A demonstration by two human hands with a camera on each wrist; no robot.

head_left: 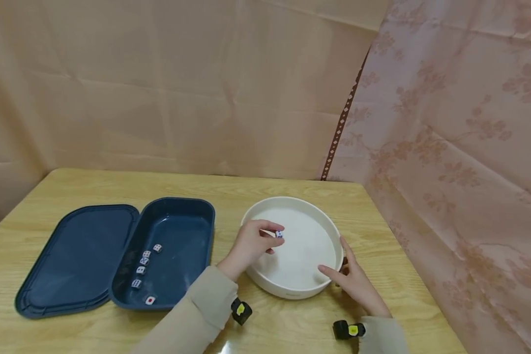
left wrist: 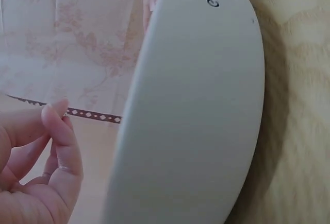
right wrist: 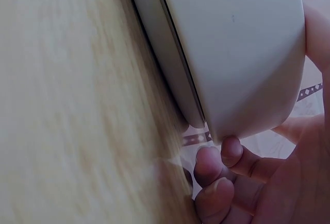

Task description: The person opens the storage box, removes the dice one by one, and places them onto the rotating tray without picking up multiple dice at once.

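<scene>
Between the thumb and fingers of my left hand (head_left: 249, 244) a small white die (head_left: 279, 235) with blue pips is pinched, above the left part of a round white tray (head_left: 307, 253). In the left wrist view the fingertips almost wholly cover the die. My right hand (head_left: 357, 281) grips the tray's right edge, thumb over the rim and fingers curled against the outer side. The right wrist view shows the fingertips (right wrist: 232, 151) touching the lower edge of the tray's wall (right wrist: 242, 54).
A dark blue rectangular box (head_left: 183, 260) stands left of the tray. Several white dice lie in it, among them a die with a red pip (head_left: 150, 300). Its flat blue lid (head_left: 77, 255) lies farther left. Curtains (head_left: 181, 98) hang behind the wooden table (head_left: 256, 184).
</scene>
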